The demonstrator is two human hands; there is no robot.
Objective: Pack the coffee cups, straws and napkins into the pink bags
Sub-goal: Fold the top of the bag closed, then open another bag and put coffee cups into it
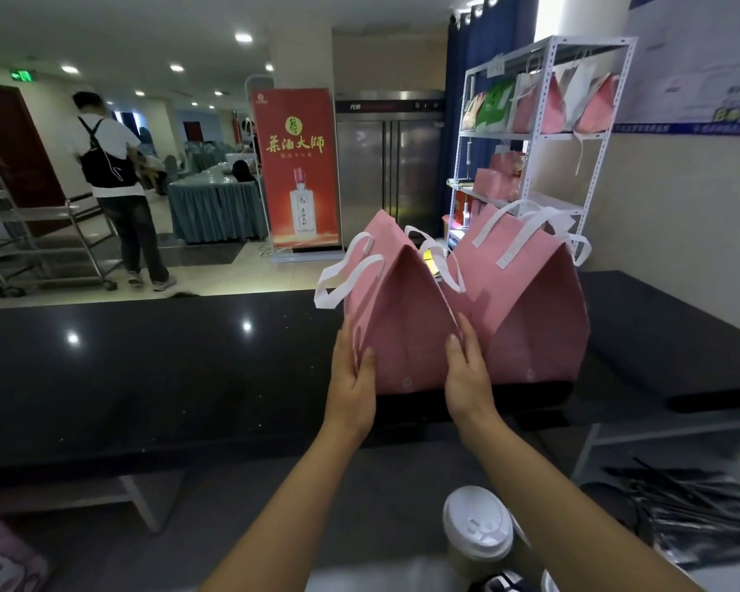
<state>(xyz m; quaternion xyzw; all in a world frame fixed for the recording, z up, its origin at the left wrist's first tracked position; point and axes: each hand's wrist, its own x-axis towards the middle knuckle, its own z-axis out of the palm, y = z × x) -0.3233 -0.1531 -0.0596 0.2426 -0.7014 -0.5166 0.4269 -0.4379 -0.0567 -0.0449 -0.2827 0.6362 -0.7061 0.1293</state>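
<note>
A coffee cup point(477, 531) with a white lid stands nearest the camera, at the lower edge of the view, on a lower surface below the counter point(146, 378). To its right lies a heap of black straws point(693, 510) in clear wrapping. No napkins can be made out.

Two pink bags stand upright on the dark, glossy counter, side by side and touching. The near pink bag point(402, 318) has white handles hanging over its left side and a folded, peaked top. The far pink bag point(530, 301) stands just to its right, its white handles raised.

Both hands are on the near pink bag. The left hand point(353, 378) holds the bag's left edge, thumb on the front face, fingers behind. The right hand point(466, 373) holds the bag's right edge in the same way, thumb on the front, fingers passing between the two bags. Both are partly closed on the bag's sides.

Behind the bags stands a white metal shelf point(539, 134) carrying more pink bags. A red banner point(298, 168) stands beyond the counter, and a person point(112, 173) with a backpack stands at far left.
</note>
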